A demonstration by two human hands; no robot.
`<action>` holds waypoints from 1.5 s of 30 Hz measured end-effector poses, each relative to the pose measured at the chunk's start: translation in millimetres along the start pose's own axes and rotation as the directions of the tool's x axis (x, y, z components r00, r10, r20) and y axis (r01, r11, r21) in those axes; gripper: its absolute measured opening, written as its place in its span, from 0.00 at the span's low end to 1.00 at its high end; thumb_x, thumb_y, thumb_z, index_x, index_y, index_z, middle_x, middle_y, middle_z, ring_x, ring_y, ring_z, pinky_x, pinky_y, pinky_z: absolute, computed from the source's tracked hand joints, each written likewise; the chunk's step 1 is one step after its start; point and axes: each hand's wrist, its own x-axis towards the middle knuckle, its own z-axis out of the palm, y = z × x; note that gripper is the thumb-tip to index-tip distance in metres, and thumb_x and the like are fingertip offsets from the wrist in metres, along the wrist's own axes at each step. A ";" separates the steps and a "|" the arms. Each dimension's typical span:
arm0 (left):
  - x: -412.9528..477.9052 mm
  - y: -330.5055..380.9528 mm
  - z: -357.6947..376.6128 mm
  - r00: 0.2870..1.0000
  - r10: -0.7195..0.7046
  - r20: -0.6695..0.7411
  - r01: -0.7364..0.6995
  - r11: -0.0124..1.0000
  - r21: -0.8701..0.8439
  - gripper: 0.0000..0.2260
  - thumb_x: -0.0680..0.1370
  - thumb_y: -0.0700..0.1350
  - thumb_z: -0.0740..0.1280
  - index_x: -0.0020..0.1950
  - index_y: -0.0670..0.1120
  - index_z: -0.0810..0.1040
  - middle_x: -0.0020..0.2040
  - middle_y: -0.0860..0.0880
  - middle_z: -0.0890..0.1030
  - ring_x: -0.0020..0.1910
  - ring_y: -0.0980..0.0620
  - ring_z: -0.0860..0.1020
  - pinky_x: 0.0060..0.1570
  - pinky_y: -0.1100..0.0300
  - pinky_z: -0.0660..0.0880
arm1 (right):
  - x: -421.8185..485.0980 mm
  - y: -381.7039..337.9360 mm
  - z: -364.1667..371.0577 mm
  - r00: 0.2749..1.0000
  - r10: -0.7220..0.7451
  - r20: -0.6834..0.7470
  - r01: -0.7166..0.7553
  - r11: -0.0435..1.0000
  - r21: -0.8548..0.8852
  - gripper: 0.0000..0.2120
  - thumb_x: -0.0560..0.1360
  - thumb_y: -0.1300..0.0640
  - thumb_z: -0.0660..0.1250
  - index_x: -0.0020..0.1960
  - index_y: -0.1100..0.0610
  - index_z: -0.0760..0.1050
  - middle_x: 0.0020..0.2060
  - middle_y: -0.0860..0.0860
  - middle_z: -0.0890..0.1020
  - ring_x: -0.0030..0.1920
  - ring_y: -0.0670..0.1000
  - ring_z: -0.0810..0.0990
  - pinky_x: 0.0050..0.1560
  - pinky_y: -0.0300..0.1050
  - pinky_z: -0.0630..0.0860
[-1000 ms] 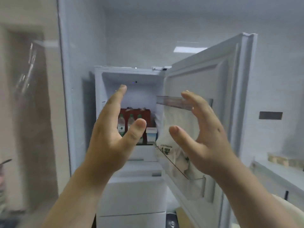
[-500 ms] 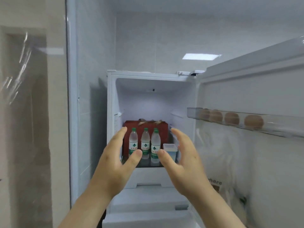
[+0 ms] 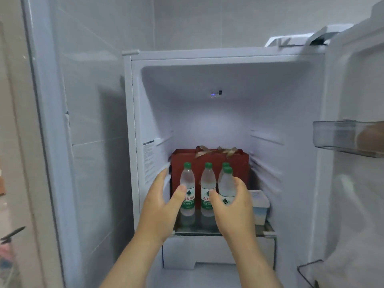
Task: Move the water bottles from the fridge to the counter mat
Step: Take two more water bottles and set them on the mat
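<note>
1. Fridge (image 3: 207,80) open; door at 3 o'clock, with a clear door bin (image 3: 340,136).
2. Red box (image 3: 239,163) at the back of the glass shelf (image 3: 207,230), directly behind the bottles; limits reach depth.
3. Left hand (image 3: 162,206) at 9 o'clock of the row, fingers spread and released, thumb near the left bottle; contact unclear.
4. Right hand (image 3: 234,206) cupped around the right front bottle (image 3: 227,186), seemingly grasping it.
5. White tub (image 3: 258,204) at 3 o'clock of the bottles, close to the right hand; easily knocked.
6. Water bottles (image 3: 187,183) upright on the shelf, green-capped: probably full, moderately heavy, thin-walled, maybe slick with condensation. Best gripped mid-body at the label.
</note>
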 end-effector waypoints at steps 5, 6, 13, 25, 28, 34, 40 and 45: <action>65.5 -76.2 34.5 0.996 -0.090 -0.002 0.090 0.992 0.092 0.31 0.73 0.63 0.66 0.74 0.60 0.62 0.73 0.62 0.66 0.70 0.60 0.65 0.68 0.54 0.66 | 65.3 49.3 32.3 0.992 0.120 -0.049 -0.125 0.986 -0.106 0.31 0.70 0.45 0.74 0.68 0.50 0.65 0.66 0.51 0.76 0.63 0.53 0.75 0.63 0.52 0.75; 77.0 -89.3 40.5 0.993 -0.117 -0.017 0.118 0.988 0.103 0.35 0.70 0.67 0.65 0.75 0.60 0.62 0.74 0.59 0.67 0.71 0.56 0.67 0.68 0.48 0.68 | 76.3 58.0 38.0 0.990 0.131 -0.056 -0.138 0.979 -0.153 0.36 0.69 0.44 0.74 0.70 0.52 0.64 0.68 0.52 0.75 0.65 0.54 0.74 0.64 0.54 0.75; 150.1 -154.4 86.9 0.953 -0.290 -0.090 0.299 0.948 0.110 0.48 0.68 0.62 0.73 0.79 0.50 0.51 0.79 0.49 0.59 0.76 0.46 0.60 0.71 0.45 0.62 | 142.9 106.4 68.2 0.975 0.216 -0.049 -0.221 0.925 -0.309 0.51 0.68 0.40 0.74 0.79 0.55 0.50 0.78 0.55 0.62 0.76 0.57 0.62 0.72 0.55 0.65; 166.4 -239.4 122.4 0.869 -0.470 -0.154 0.490 0.859 0.148 0.24 0.65 0.42 0.78 0.51 0.49 0.67 0.46 0.47 0.78 0.42 0.44 0.76 0.42 0.53 0.73 | 160.7 157.2 81.1 0.933 0.359 -0.008 -0.356 0.921 -0.158 0.30 0.63 0.50 0.79 0.58 0.49 0.68 0.47 0.45 0.80 0.48 0.49 0.79 0.45 0.44 0.73; 164.9 -244.5 123.3 0.863 -0.466 -0.194 0.495 0.857 0.145 0.21 0.65 0.44 0.79 0.50 0.49 0.70 0.43 0.48 0.78 0.40 0.44 0.76 0.42 0.53 0.74 | 152.9 170.0 83.4 0.926 0.378 -0.002 -0.373 0.911 -0.178 0.27 0.62 0.54 0.81 0.55 0.48 0.69 0.44 0.42 0.79 0.47 0.48 0.79 0.47 0.44 0.74; 148.2 -224.8 114.9 0.888 -0.424 -0.178 0.447 0.887 0.118 0.20 0.65 0.46 0.78 0.50 0.52 0.72 0.38 0.55 0.77 0.40 0.45 0.77 0.40 0.53 0.75 | 137.2 167.4 81.4 0.947 0.317 -0.049 -0.320 0.930 -0.181 0.23 0.61 0.53 0.80 0.53 0.48 0.75 0.44 0.43 0.83 0.49 0.48 0.83 0.46 0.43 0.78; 136.8 -160.0 81.9 0.971 -0.231 -0.064 0.236 0.969 0.077 0.21 0.63 0.50 0.78 0.50 0.59 0.73 0.40 0.61 0.77 0.43 0.50 0.79 0.41 0.54 0.76 | 108.4 105.5 56.5 0.972 0.203 -0.116 -0.220 0.961 -0.166 0.21 0.62 0.46 0.79 0.51 0.46 0.75 0.45 0.42 0.83 0.47 0.44 0.82 0.44 0.43 0.82; 108.0 -87.3 47.0 0.997 -0.072 0.013 0.072 0.997 0.001 0.18 0.61 0.54 0.80 0.43 0.63 0.74 0.42 0.61 0.80 0.44 0.52 0.80 0.39 0.52 0.78 | 62.7 40.7 7.6 0.973 0.141 -0.184 -0.165 0.979 -0.123 0.21 0.60 0.43 0.79 0.50 0.43 0.76 0.42 0.40 0.85 0.43 0.40 0.83 0.42 0.41 0.82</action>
